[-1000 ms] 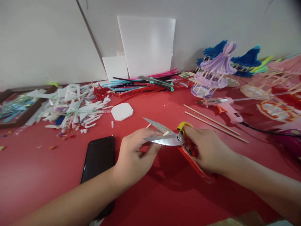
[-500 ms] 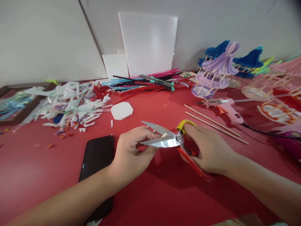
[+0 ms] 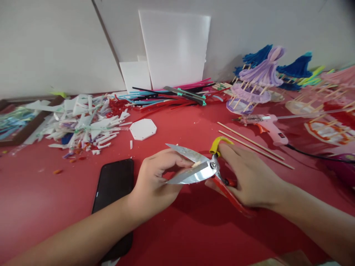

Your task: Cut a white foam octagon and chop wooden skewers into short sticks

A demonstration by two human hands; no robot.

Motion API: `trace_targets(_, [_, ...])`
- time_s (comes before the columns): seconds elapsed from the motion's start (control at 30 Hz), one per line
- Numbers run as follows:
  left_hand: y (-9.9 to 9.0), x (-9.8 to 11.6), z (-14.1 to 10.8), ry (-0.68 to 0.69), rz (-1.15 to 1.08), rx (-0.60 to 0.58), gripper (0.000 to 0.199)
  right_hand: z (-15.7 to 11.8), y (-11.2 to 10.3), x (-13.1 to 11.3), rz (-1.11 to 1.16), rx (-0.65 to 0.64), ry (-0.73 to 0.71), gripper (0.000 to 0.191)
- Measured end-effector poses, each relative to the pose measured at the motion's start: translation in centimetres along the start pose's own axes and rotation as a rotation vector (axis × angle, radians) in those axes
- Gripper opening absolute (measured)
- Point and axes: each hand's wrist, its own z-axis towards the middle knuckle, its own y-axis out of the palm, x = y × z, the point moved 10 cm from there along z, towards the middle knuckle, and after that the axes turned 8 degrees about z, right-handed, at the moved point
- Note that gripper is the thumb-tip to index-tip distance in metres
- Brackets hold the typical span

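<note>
My right hand (image 3: 246, 177) grips the red and yellow handles of the shears (image 3: 194, 173), whose blades stand apart and point left. Between the blades, near the pivot, lies the end of a small pale wooden piece (image 3: 196, 164). My left hand (image 3: 158, 181) pinches that piece behind the blades; most of it is hidden by the fingers and the metal. Two thin wooden sticks (image 3: 257, 147) lie on the red table just beyond my right hand. A white octagonal plate (image 3: 143, 129) with small holes lies beyond my left hand.
A black phone (image 3: 113, 184) lies left of my left hand. White scraps (image 3: 83, 122) are heaped at the back left, with coloured pipe cleaners (image 3: 172, 98) at the back. On the right are a pink glue gun (image 3: 273, 129) and a purple fringed model (image 3: 260, 70).
The shears have shifted slightly right, and the lower blade has swung a little downward. The wooden piece now sits closer to the pivot. Both hands keep their grips.
</note>
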Motion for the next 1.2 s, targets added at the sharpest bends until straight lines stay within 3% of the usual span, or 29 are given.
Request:
trace_targets(0.23, [0.1, 0.2, -0.1, 0.039, 0.014, -0.006, 0.011, 0.1, 0.1, -0.1, 0.023, 0.008, -0.021, 0.036])
trace_targets(0.5, [0.3, 0.3, -0.1, 0.041, -0.010, -0.042, 0.016, -0.1, 0.6, -0.3, 0.088, -0.014, -0.046, 0.026])
trace_targets(0.73, [0.4, 0.2, -0.1, 0.015, 0.014, -0.060, 0.011, -0.4, 1.3, 0.6, 0.062, -0.067, 0.049, 0.018])
trace_targets(1.2, [0.6, 0.1, -0.3, 0.014, -0.020, -0.081, 0.024, -0.3, 1.9, 1.1, 0.151, -0.143, 0.139, 0.018])
